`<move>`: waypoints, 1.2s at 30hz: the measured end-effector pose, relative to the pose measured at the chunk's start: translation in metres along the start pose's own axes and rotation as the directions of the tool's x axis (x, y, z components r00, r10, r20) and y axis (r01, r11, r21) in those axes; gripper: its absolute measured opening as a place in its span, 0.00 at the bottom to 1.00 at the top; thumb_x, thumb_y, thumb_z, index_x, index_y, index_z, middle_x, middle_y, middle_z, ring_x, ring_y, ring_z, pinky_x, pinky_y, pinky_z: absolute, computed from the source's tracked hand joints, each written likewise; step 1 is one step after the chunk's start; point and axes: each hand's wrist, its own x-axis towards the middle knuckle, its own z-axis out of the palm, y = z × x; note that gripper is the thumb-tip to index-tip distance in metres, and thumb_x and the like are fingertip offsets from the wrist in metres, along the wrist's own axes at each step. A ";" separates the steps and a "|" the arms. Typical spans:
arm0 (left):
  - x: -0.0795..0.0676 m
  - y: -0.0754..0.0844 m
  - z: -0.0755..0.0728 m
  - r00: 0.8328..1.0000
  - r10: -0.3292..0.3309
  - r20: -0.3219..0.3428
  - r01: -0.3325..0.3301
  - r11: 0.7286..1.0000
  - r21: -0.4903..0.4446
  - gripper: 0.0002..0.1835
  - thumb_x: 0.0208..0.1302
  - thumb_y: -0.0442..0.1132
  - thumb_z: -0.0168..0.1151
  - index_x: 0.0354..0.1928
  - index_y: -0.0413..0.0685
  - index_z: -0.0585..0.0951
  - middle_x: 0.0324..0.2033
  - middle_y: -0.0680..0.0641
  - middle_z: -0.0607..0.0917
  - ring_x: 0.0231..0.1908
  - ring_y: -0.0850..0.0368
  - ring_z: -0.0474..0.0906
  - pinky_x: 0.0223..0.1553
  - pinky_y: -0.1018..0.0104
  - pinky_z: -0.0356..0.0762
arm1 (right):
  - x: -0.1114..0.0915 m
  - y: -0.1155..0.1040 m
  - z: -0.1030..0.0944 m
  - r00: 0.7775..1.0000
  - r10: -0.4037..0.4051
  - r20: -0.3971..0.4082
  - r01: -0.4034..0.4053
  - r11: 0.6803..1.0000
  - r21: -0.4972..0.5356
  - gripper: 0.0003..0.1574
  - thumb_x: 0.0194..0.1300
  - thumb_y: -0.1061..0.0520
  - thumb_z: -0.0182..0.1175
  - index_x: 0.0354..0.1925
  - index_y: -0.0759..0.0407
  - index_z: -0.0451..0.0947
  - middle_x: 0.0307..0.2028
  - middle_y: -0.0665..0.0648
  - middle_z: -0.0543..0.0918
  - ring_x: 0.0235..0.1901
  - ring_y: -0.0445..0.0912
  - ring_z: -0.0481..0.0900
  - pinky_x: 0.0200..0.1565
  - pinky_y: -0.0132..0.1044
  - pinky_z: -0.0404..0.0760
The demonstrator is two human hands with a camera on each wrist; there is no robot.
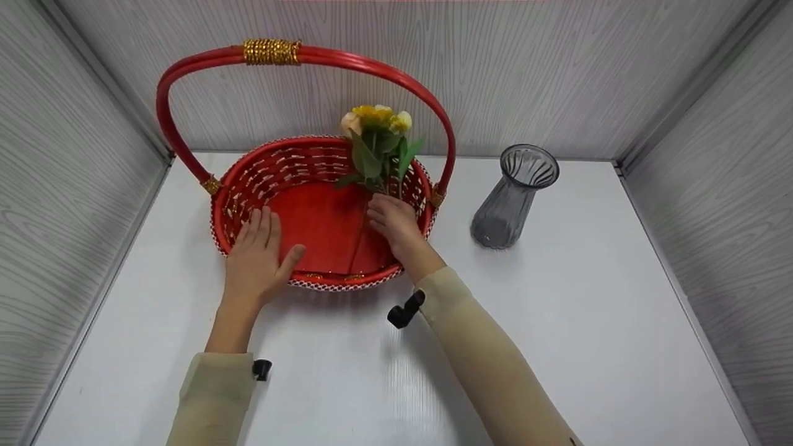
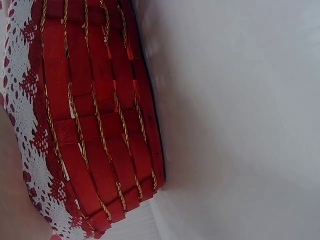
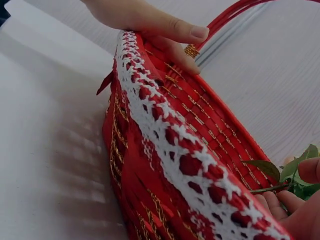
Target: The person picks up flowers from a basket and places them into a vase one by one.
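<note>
A red woven basket (image 1: 339,285) with lace trim and a tall arched handle stands on the white table. My left hand (image 1: 253,263) rests on its near left rim, fingers straight and thumb spread. In the left wrist view, part of that hand (image 2: 17,195) lies against the lace beside the basket's outer wall (image 2: 95,135). Reaching over the right side, my right hand (image 1: 398,226) grips the stems of a bunch of yellow and pale flowers (image 1: 375,124), which stands upright inside the basket. The right wrist view shows its curled fingers (image 3: 272,204) at a green stem (image 3: 267,189).
To the right of the basket stands a grey ribbed glass vase (image 1: 503,214) with a flared mouth. The basket's handle (image 1: 372,67), wrapped in gold at its top, arches above the flowers. Grey wood-patterned panels (image 1: 526,62) enclose the table at the back and sides.
</note>
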 end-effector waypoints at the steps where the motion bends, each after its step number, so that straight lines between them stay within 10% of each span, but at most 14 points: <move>1: 0.002 0.000 0.001 1.000 0.005 -0.001 -0.005 1.000 0.002 0.50 0.70 0.71 0.35 0.78 0.37 0.47 0.78 0.37 0.47 0.78 0.41 0.40 0.77 0.48 0.38 | 0.001 0.000 -0.001 1.000 -0.002 -0.012 0.002 1.000 0.001 0.30 0.74 0.58 0.55 0.70 0.66 0.66 0.65 0.66 0.74 0.66 0.56 0.72 0.66 0.45 0.72; 18: 0.007 -0.002 0.002 0.999 0.018 -0.038 -0.018 1.000 -0.007 0.49 0.71 0.70 0.37 0.77 0.37 0.49 0.77 0.36 0.50 0.78 0.40 0.41 0.77 0.48 0.39 | 0.011 -0.004 0.003 0.997 0.060 0.053 -0.055 0.995 -0.085 0.28 0.76 0.59 0.52 0.71 0.64 0.65 0.65 0.66 0.75 0.64 0.54 0.75 0.63 0.43 0.76; 36: 0.006 -0.004 0.004 0.999 0.034 -0.029 -0.033 0.999 0.006 0.49 0.71 0.71 0.36 0.77 0.37 0.51 0.77 0.36 0.51 0.78 0.40 0.43 0.77 0.46 0.42 | 0.009 0.001 0.004 0.998 -0.054 0.014 0.055 0.996 -0.073 0.23 0.76 0.59 0.53 0.65 0.63 0.71 0.53 0.67 0.82 0.48 0.53 0.84 0.51 0.43 0.84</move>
